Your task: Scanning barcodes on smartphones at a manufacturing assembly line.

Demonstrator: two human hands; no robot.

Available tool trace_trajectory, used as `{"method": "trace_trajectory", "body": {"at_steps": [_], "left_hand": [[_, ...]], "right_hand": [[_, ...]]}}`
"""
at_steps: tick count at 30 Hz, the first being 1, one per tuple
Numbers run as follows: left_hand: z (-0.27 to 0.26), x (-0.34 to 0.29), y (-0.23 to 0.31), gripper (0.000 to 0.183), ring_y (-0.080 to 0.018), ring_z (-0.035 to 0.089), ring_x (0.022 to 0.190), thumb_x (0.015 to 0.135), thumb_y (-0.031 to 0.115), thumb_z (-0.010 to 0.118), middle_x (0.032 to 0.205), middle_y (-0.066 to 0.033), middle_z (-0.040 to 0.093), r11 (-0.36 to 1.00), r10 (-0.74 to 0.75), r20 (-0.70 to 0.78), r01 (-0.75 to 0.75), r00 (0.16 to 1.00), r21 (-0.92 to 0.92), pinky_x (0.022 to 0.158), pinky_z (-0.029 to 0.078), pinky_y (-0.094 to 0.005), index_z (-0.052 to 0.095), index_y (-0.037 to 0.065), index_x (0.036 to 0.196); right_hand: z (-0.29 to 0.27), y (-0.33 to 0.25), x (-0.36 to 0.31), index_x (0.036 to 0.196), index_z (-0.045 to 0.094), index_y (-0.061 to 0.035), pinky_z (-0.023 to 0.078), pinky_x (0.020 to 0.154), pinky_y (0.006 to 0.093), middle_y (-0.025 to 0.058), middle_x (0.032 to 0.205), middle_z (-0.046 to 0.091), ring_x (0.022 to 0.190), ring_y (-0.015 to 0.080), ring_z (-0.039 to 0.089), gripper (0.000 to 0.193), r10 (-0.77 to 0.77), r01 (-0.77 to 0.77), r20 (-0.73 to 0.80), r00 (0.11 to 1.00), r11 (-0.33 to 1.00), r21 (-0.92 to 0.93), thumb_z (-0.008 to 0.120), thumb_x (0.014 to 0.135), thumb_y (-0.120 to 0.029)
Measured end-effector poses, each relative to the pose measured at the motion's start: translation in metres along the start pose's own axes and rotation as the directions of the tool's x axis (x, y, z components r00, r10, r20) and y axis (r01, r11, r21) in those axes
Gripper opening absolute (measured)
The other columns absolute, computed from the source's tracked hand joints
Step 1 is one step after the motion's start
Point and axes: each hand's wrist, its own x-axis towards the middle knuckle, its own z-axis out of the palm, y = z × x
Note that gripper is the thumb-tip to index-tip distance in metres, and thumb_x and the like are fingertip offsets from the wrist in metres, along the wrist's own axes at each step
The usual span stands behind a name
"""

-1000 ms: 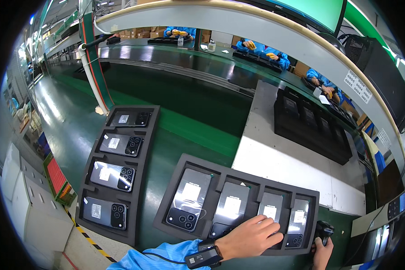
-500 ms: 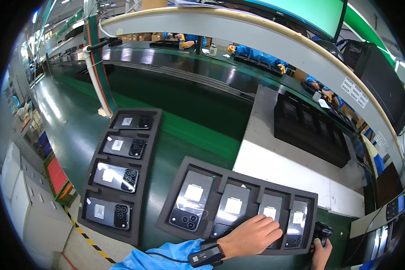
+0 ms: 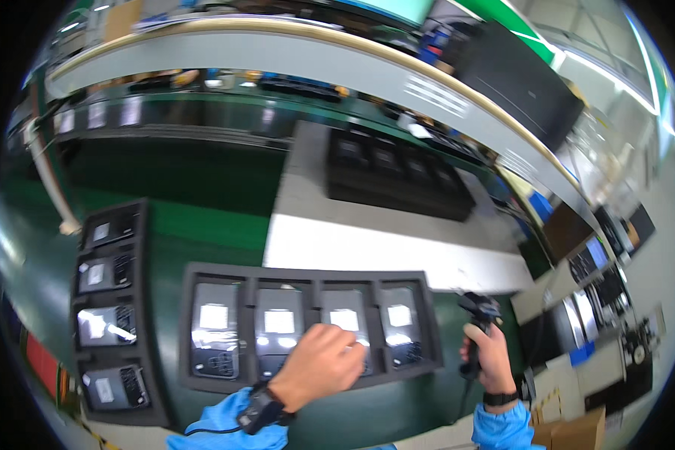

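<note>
A dark foam tray (image 3: 190,330) before me has four compartments, each with a phone in clear wrap bearing a white label. My left hand (image 3: 325,364), fingers curled together, hangs over the lower part of the third phone (image 3: 345,311) from the left; its fingertips are hidden, and anything in them cannot be made out. To the left of it lies the second phone (image 3: 280,319), partly covered by that hand. Right of the tray, my right hand (image 3: 491,360) is closed round the handle of a black handheld scanner (image 3: 478,306), its head raised above the green table.
A second foam tray (image 3: 144,300) with several phones stands at the left. Stacked dark trays (image 3: 401,191) rest on a white board (image 3: 337,240) farther back. A shelf edge (image 3: 277,46) crosses above. At the right stands equipment with a small screen (image 3: 596,251).
The view has swung to the right, so trays and table sit further left. My right hand with the scanner now shows more fully; my left hand remains over the front tray.
</note>
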Motion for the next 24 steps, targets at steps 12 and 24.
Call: {"method": "trace_trajectory", "body": {"at_steps": [12, 24], "left_hand": [[0.008, -0.002, 0.002, 0.013, -0.0242, 0.062, 0.084, 0.075, 0.006, 0.075, 0.087, -0.0036, 0.063, 0.999, -0.007, 0.045, 0.009, 0.999, -0.050, 0.077, 0.048, -0.0369, 0.065, 0.008, 0.083], [0.007, -0.001, 0.000, 0.011, -0.0231, 0.061, 0.085, 0.078, 0.007, 0.073, 0.089, -0.0022, 0.063, 0.999, 0.003, 0.073, 0.001, 0.997, -0.046, 0.077, 0.047, -0.0357, 0.067, 0.009, 0.087]], "right_hand": [[0.024, -0.004, -0.015, 0.101, 0.062, -0.0018, 0.050, 0.054, 0.0278, 0.0033, 0.075, 0.060, 0.059, 0.0127, 0.059, 0.023, 0.293, -0.225, 0.425, 0.856, 0.953, -0.203, 0.071, 0.096, -0.022], [-0.010, 0.049, 0.013, 0.113, 0.060, -0.0035, 0.047, 0.046, 0.0274, 0.0057, 0.075, 0.065, 0.054, 0.0123, 0.060, 0.030, -0.002, -0.010, -0.074, 0.997, 0.988, -0.153, 0.074, 0.088, -0.014]]}}
